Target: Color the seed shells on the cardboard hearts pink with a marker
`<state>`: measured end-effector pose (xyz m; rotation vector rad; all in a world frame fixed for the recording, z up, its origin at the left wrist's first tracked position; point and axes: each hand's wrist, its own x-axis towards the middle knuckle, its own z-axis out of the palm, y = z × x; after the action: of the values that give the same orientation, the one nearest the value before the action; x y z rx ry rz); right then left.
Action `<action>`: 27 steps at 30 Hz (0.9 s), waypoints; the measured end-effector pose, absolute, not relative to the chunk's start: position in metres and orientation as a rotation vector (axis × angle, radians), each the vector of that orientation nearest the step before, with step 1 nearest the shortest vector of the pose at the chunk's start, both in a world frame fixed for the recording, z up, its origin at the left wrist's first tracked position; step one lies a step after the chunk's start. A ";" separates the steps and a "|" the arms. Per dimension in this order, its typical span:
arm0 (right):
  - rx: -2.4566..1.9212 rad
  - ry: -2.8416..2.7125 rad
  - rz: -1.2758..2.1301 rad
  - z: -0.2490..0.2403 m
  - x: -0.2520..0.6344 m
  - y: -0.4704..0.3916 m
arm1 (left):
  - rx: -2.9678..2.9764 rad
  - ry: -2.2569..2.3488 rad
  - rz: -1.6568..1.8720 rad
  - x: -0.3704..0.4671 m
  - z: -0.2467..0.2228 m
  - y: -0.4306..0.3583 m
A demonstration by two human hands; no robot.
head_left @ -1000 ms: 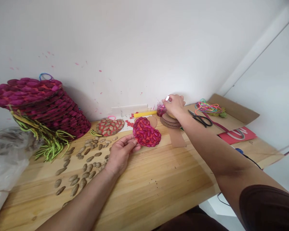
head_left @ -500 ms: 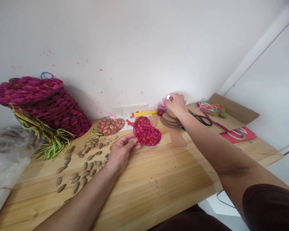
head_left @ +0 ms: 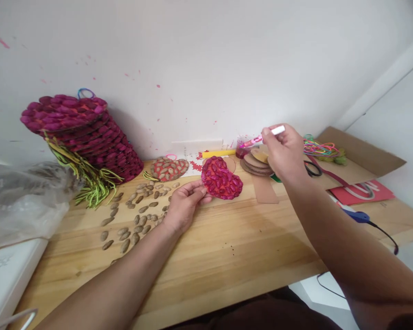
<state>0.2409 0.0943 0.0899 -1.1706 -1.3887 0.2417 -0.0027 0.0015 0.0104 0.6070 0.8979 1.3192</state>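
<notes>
My left hand (head_left: 189,201) pinches the edge of a heart-shaped piece (head_left: 221,178) covered in magenta-painted peanut shells, tilted up above the table. My right hand (head_left: 285,149) grips a white-handled paintbrush (head_left: 258,140) stained pink. The brush slants down to the left, its tip by the mouth of a small clear cup (head_left: 241,150) of pink paint. Below that hand lies a stack of round brown cardboard pieces (head_left: 256,164). An unpainted peanut-shell piece (head_left: 168,169) on a red base rests behind my left hand, and loose peanuts (head_left: 142,220) are scattered to its left.
A tall magenta peanut-shell bag (head_left: 86,133) with green tassels leans at the back left. Clear plastic (head_left: 27,201) and a white box (head_left: 13,266) are at the left edge. Scissors (head_left: 313,168), coloured cords (head_left: 321,150) and an open cardboard box (head_left: 361,153) stand right; paint specks mark the wall.
My right hand has drawn back up and right from the paint cup, bringing the paintbrush into fuller view. The left hand still holds the heart-shaped piece. The whole view has shifted slightly.
</notes>
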 end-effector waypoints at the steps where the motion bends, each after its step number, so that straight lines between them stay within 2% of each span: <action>1: -1.117 -1.401 0.362 0.087 0.234 0.076 | 0.611 0.894 1.317 -0.003 0.011 0.001; 4: -1.009 -1.423 0.566 0.074 0.210 0.027 | 0.640 0.883 1.309 -0.004 0.011 0.001; 7: -1.013 -1.429 0.575 0.062 0.195 0.002 | 0.679 0.884 1.302 -0.004 0.011 0.000; 27: -0.949 -1.517 0.488 0.042 0.192 0.000 | 0.626 0.856 1.247 -0.008 0.013 0.003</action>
<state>0.1916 0.0004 0.0423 -0.9491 -1.5167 0.4876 -0.0081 0.0033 0.0134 0.6256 0.8556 1.2473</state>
